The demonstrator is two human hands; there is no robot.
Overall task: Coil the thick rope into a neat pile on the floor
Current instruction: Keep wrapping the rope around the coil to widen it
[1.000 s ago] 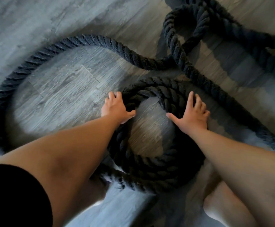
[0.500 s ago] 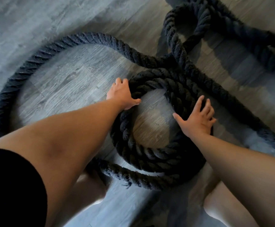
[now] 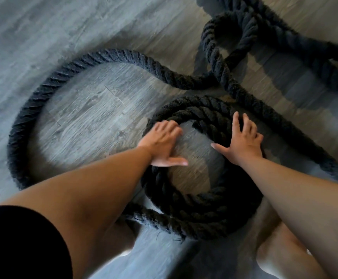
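A thick black twisted rope lies on the grey wood floor (image 3: 87, 117). Part of it forms a stacked coil (image 3: 196, 214) of a few turns right in front of me. My left hand (image 3: 164, 143) lies flat on the coil's left rim, fingers spread, thumb over the bare floor inside the ring. My right hand (image 3: 242, 141) presses flat on the coil's right rim, fingers apart. Neither hand closes around the rope. A wide loose loop (image 3: 35, 101) of the same rope runs out to the left and back toward the coil.
More loose rope (image 3: 242, 33) loops and crosses at the upper right, and one strand (image 3: 297, 135) runs diagonally down past the coil's right side. My bare knees (image 3: 285, 256) show at the bottom, close against the coil. Open floor lies at the upper left.
Both hands have slid along the coil's rim, the left inward onto its upper-left part, the right up along the right side. The view has shifted and the far loops sit closer.
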